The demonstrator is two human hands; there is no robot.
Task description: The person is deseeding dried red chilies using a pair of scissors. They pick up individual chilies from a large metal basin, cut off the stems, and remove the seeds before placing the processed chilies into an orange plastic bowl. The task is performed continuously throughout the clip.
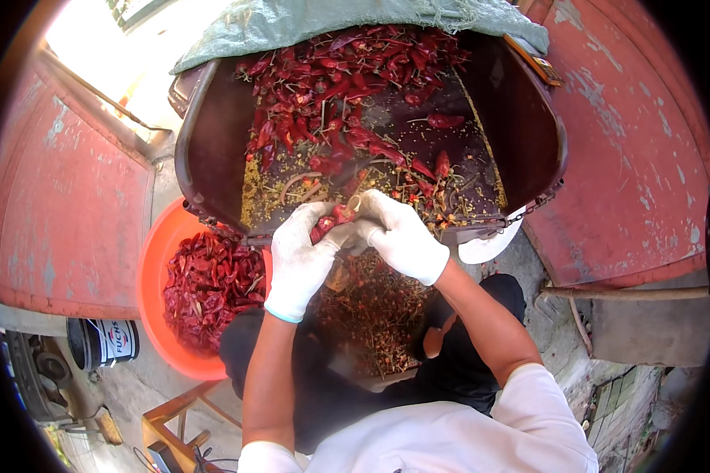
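Note:
My left hand [300, 254], in a white knit glove, holds a few dried red chili peppers [324, 224] between thumb and fingers. Against them, my right hand [401, 237], gloved the same way, pinches the stem end of a pepper; its fingertips partly hide the grip. Both hands meet over the front edge of a dark metal cargo bed [518, 118]. A heap of dried chili peppers [337, 77] covers its far part, with loose pale seeds [260, 192] and stems nearer me. Below my hands, between my knees, lies a mass of stems and pepper scraps [378, 307].
An orange plastic basin [154, 295] of red pepper pieces [213, 284] stands at left. A green woven sheet [331, 20] drapes the bed's far end. Red metal panels [65, 195] flank both sides. A black bucket [103, 343] and a wooden stool [174, 414] stand lower left.

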